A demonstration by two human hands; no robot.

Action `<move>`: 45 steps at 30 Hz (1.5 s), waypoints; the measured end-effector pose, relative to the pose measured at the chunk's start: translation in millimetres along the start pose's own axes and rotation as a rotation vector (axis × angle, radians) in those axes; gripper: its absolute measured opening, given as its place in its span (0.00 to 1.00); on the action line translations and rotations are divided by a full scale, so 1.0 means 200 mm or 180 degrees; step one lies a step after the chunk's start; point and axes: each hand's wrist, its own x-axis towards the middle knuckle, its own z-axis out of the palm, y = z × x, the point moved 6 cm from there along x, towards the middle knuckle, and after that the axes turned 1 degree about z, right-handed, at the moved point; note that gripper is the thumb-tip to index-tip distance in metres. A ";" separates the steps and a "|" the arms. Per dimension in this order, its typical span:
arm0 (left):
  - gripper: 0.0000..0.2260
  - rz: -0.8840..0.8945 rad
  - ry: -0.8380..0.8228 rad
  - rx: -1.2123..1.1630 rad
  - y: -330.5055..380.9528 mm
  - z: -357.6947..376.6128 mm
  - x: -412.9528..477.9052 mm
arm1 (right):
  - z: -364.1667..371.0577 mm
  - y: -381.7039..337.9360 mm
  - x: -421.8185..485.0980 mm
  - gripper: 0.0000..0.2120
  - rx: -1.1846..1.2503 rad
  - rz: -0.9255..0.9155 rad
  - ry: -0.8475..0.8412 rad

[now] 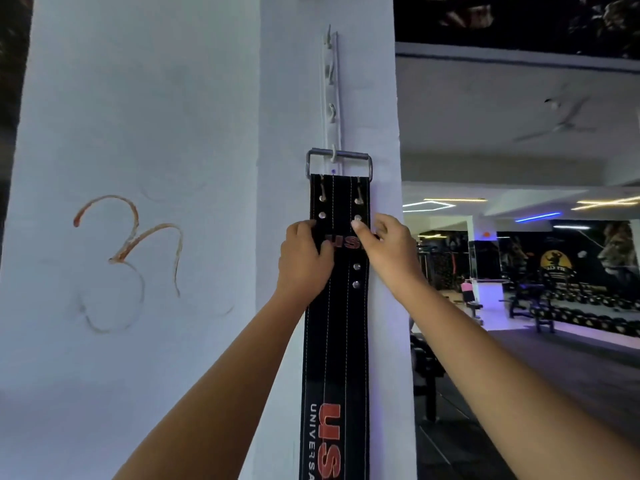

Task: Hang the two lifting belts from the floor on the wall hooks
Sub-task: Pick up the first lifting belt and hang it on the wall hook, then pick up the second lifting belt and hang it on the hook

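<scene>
Left hand [304,252] pinches the left edge of the belt [337,323], thumb lying across the front face. Right hand [386,244] grips the right edge at the same height, thumb on the front beside a rivet, fingers curled round the back. Both forearms reach up from below.

Belt — black, white stitching, red "USA" lettering — hangs straight down the white pillar [374,98], lower end out of view. Its buckle [338,157], a steel frame, sits over the lowest hook [333,153] of a white hook rail [331,98] mounted vertically on the pillar. Three hooks higher on the rail carry nothing.

Left face of the pillar bears a reddish painted mark [128,251]. To the right — a dim gym room, a dumbbell rack [588,313] along a mirrored wall, strip lights overhead.
</scene>
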 end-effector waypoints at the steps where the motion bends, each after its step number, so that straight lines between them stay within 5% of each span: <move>1: 0.19 0.0060 -0.0065 -0.0061 0.00 -0.01 -0.07 | -0.01 -0.01 -0.06 0.15 0.0017 -0.0008 -0.0026; 5: 0.20 -0.0118 -0.0253 -0.0144 -0.02 -0.10 -0.34 | -0.02 0.02 -0.31 0.21 -0.0039 0.0179 -0.0202; 16: 0.17 -0.0995 -0.0267 0.0093 -0.03 -0.45 -1.27 | -0.04 0.06 -1.16 0.16 -0.0093 0.0508 -0.1368; 29: 0.12 -0.2965 -0.0297 0.0959 -0.16 -1.06 -2.78 | 0.12 0.01 -2.64 0.16 -0.0440 0.0805 -0.3637; 38: 0.12 -0.4369 -0.0374 0.1057 -0.54 -1.49 -3.70 | 0.49 0.07 -3.65 0.15 -0.0437 0.1515 -0.4600; 45: 0.10 -0.5626 0.0213 0.0533 -0.92 -1.62 -4.48 | 0.80 0.33 -4.40 0.13 -0.0676 0.2291 -0.5072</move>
